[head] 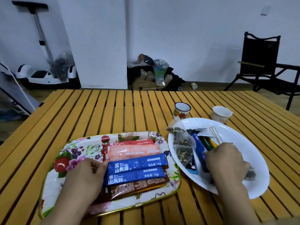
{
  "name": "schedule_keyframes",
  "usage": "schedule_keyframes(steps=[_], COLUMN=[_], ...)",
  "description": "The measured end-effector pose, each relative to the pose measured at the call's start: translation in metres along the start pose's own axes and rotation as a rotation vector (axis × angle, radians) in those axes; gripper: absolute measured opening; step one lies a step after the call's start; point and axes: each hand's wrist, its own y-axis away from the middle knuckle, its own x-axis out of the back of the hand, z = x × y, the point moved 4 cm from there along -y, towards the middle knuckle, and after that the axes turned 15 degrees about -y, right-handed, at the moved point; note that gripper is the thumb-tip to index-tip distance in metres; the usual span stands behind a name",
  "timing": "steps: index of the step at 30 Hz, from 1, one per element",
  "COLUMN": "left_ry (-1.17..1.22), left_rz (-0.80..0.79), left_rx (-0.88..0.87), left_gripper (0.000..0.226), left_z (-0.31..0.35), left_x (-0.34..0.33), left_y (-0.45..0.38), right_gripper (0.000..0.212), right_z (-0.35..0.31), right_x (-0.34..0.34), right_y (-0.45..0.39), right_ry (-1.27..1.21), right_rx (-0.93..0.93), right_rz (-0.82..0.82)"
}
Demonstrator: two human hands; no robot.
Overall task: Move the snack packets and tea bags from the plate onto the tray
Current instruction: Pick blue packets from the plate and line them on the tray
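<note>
Your left hand (84, 179) rests on the rectangular floral tray (53, 189) near the table's front edge, its fingers curled against the left ends of two blue stick packets (138, 168) that lie among orange-pink and brown ones. Your right hand (225, 161) reaches into the white oval plate (253, 190) to the tray's right, fingers bent over dark sachets there; whether it grips one, you cannot tell. Mesh tea bags (181, 143) sit at the plate's left rim.
</note>
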Motion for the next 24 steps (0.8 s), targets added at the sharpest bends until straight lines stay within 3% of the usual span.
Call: schedule_keyframes(steps=[5, 11, 13, 15, 18, 20, 24], left_ry=[-0.007, 0.093, 0.099, 0.135, 0.134, 0.05, -0.093], left_rz=[0.102, 0.14, 0.205, 0.269, 0.267, 0.203, 0.106], left_rx=[-0.016, -0.227, -0.287, -0.327, -0.373, -0.39, -0.435], left_gripper=[0.018, 0.01, 0.014, 0.014, 0.013, 0.014, 0.023], left_z=[-0.006, 0.006, 0.011, 0.013, 0.011, 0.008, 0.01], left_x=[0.01, 0.017, 0.022, 0.03, 0.034, 0.031, 0.018], left_y=[-0.003, 0.002, 0.005, 0.008, 0.012, 0.015, 0.024], right_gripper=[0.021, 0.013, 0.011, 0.008, 0.015, 0.021, 0.025], right_z=[-0.012, -0.026, -0.037, -0.051, -0.066, -0.066, -0.063], right_x=[0.026, 0.058, 0.059, 0.039, -0.009, -0.032, -0.041], right_y=[-0.001, 0.012, 0.025, 0.044, 0.076, 0.085, 0.086], right_ry=[-0.116, -0.322, -0.494, -0.625, -0.524, -0.43, -0.368], right_rx=[0.144, 0.299, 0.347, 0.331, 0.381, 0.393, 0.43], right_rz=[0.179, 0.204, 0.048, -0.293, -0.737, -0.823, -0.803])
